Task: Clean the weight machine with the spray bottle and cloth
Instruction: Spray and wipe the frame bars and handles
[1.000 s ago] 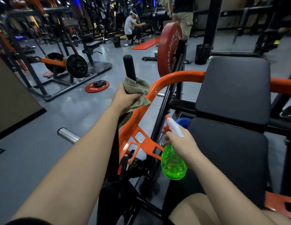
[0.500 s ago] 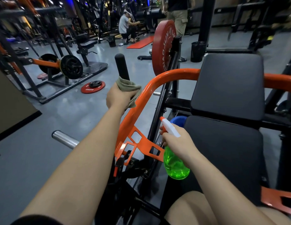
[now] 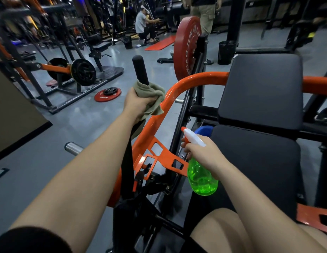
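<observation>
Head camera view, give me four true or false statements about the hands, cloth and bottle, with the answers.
1. The left grip holds the cloth around the black handle. True.
2. The right grip holds a blue bottle. False: the spray bottle is green.
3. A red weight plate stands upright behind the orange frame. True.
4. The cloth lies on the seat pad. False: it is at the black handle, apart from the seat pad.

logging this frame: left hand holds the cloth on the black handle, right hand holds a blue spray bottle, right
No: the head view shows the spray bottle in the right hand is green, not blue. The left hand does hold the cloth on the black handle.
</observation>
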A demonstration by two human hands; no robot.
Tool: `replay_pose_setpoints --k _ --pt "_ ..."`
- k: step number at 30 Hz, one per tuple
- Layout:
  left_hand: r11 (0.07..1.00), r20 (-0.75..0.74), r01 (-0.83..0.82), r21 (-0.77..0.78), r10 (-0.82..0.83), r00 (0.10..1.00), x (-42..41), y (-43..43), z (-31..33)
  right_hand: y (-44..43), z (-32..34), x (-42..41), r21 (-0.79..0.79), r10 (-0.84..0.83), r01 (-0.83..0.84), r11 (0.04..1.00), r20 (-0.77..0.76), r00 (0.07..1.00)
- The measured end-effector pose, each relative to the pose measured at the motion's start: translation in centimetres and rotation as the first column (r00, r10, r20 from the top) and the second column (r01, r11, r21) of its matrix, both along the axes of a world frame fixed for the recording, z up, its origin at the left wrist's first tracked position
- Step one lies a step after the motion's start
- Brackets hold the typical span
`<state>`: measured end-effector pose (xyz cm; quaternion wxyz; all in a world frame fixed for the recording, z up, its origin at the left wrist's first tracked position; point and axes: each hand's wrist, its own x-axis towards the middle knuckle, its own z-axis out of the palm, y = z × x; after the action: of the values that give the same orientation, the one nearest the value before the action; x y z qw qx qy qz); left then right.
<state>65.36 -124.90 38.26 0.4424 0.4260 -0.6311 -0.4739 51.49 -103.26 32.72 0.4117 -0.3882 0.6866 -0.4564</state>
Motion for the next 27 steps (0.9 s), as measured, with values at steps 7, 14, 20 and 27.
replay_pose_setpoints --k 7,14,20,27 --pt "0.946 -0.024 -0.249 -0.208 0.25 0.968 -2.5 0.1 2.9 -1.1 0.1 -0.3 -0.057 -0.002 0.003 0.998 0.024 1.0" --pt "0.974 -0.184 -0.128 -0.189 0.093 0.979 -2.3 -0.9 4.6 -1.2 0.1 -0.9 -0.042 -0.018 0.014 0.999 -0.082 0.996" --pt "0.998 -0.169 0.056 0.011 -0.053 0.984 -1.2 -2.4 6.4 -1.0 0.2 -0.9 -0.062 0.026 -0.03 0.998 -0.056 0.998" --pt "0.926 -0.239 -0.343 -0.158 0.302 0.923 -4.9 -0.4 4.9 -1.1 0.2 -1.0 -0.082 0.056 -0.061 0.995 -0.065 0.996"
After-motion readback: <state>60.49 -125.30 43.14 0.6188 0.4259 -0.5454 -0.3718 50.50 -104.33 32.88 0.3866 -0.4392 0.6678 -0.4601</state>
